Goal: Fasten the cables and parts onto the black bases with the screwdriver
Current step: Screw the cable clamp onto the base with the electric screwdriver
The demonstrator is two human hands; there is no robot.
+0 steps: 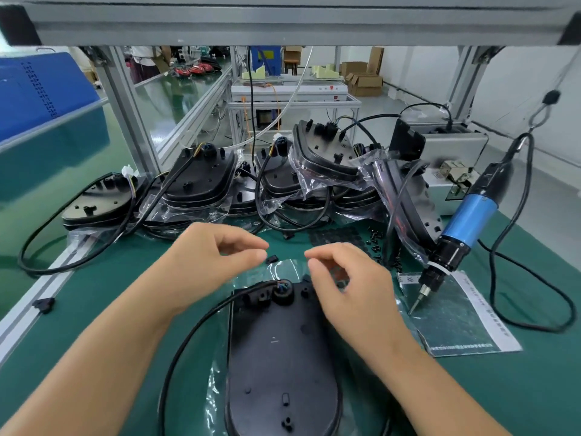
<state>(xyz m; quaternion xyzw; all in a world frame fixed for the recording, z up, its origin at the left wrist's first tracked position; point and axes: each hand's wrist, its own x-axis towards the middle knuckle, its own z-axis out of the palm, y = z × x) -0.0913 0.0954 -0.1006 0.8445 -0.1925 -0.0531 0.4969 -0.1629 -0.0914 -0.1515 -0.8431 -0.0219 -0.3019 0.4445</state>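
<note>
From the head camera we see a green table (518, 388) with a black base (279, 350) lying flat on clear plastic, right in front of us at 6 o'clock. A black cable (188, 338) goes into a round plug at the top of the base and curves away toward 7 o'clock. Our left hand (207, 262) floats above the top left of the base, its fingers curled, thumb and first finger close together but not clearly holding anything. A small black part (272, 259) lies on the table just beside those fingertips, toward 3 o'clock; we cannot tell if they touch it. Our right hand (349, 284) floats over the top right corner of the base, fingers loosely curled with nothing in them. The small part sits between our two hands. At 3 o'clock the blue screwdriver (462, 237) hangs tilted, its tip on a paper sheet (465, 328). At 12 o'clock more black bases (201, 180) sit in bags in a pile.
</note>
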